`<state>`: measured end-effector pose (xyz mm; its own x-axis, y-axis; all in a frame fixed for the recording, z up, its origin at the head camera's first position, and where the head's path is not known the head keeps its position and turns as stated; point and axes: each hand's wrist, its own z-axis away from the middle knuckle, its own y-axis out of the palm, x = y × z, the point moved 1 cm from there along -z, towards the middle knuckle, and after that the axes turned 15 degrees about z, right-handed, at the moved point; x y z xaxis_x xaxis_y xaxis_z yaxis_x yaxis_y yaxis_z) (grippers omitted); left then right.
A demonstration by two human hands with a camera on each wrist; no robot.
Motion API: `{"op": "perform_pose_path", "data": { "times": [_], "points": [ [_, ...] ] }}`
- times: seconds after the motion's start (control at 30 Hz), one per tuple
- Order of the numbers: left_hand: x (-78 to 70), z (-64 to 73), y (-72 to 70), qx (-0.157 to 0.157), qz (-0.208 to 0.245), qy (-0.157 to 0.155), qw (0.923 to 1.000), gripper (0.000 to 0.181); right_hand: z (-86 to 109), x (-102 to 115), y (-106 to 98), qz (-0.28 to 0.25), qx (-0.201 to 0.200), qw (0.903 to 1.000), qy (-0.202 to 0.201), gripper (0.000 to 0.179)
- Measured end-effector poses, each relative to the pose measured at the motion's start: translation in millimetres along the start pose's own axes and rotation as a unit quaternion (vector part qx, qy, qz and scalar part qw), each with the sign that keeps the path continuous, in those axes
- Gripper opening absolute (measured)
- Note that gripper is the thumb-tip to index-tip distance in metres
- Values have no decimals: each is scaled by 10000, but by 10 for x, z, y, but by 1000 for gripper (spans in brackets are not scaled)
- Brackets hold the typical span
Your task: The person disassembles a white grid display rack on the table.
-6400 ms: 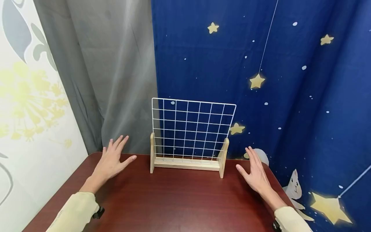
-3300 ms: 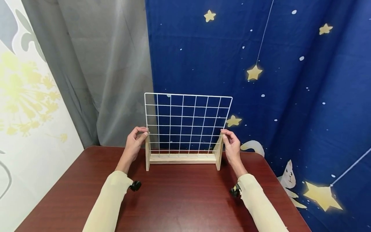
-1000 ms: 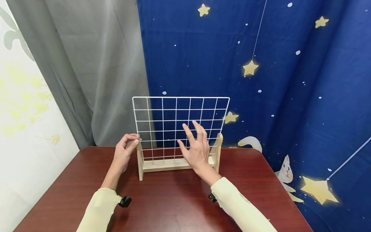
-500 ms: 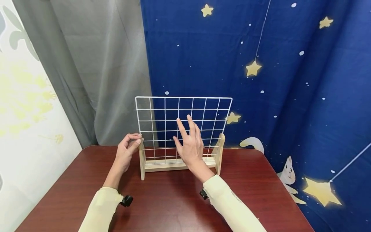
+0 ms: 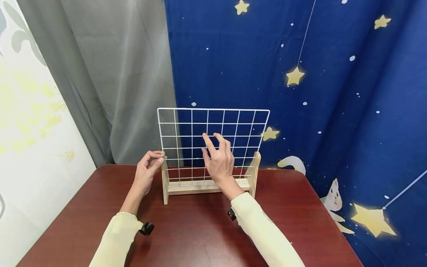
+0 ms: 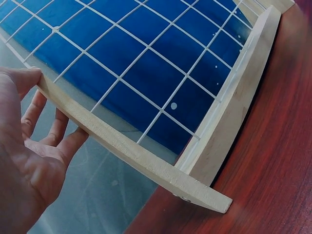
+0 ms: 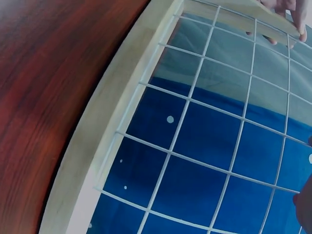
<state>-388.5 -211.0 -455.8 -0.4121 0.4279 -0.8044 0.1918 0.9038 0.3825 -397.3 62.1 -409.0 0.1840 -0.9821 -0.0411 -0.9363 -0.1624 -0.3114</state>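
A white wire grid panel (image 5: 213, 109) stands upright in a wooden stand with a base bar (image 5: 193, 190). At its left, my left hand (image 5: 143, 178) pinches the top of the left wooden side post (image 5: 165, 187) between thumb and fingers. The left wrist view shows the thumb at the post's front edge and the fingers (image 6: 73, 144) behind. My right hand (image 5: 220, 164) is raised before the middle of the grid, fingers spread and slightly bent, fingertips right at the wires. Only a sliver of right-hand finger (image 7: 305, 207) shows in the right wrist view.
The stand is on a dark red-brown table (image 5: 200, 237), near its far edge. Behind hang a grey curtain (image 5: 143, 74) and a blue curtain (image 5: 233, 59) with stars. The right wooden side post (image 5: 255, 168) is beyond my right hand.
Both hands came in from the sides to the posts. My left hand keeps its pinch; my right left its post for the grid's middle, lately shifting slightly left. The rack turned slightly and came nearer.
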Motion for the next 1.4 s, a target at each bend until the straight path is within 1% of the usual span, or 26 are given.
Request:
{"op": "perform_pose_path", "data": {
  "times": [0.13, 0.23, 0.37, 0.6, 0.9, 1.17, 1.33, 1.4],
  "points": [
    [-2, -58, -4, 4, 72, 77, 9999, 28, -67, 6, 20, 52, -50, 10000, 3, 51],
    [8, -77, -15, -6, 66, 62, 10000, 28, -86, 16, 35, 130, -81, 9999, -4, 51],
    [35, -89, -32, 53, 78, 25, 10000, 27, -104, 9, 42, 261, -132, 9996, -44, 51],
    [32, -79, -37, 22, 219, 108, 9997, 24, -152, -13, 29, 275, -148, 9992, -252, 49],
    [27, -58, -13, 109, 122, 68, 9998, 25, -143, -45, 2, 242, -126, 9994, -224, 52],
    [24, -62, -17, 205, 110, 91, 9997, 23, -135, -56, 1, 169, -26, 9996, -240, 50],
    [15, -67, -12, 229, -58, 103, 9997, 24, -136, -80, 1, 101, 69, 9995, -277, 49],
    [10, -72, -17, 230, -114, 104, 9996, 23, -144, -86, 4, 57, 36, 9995, -306, 49]
  ]
}}
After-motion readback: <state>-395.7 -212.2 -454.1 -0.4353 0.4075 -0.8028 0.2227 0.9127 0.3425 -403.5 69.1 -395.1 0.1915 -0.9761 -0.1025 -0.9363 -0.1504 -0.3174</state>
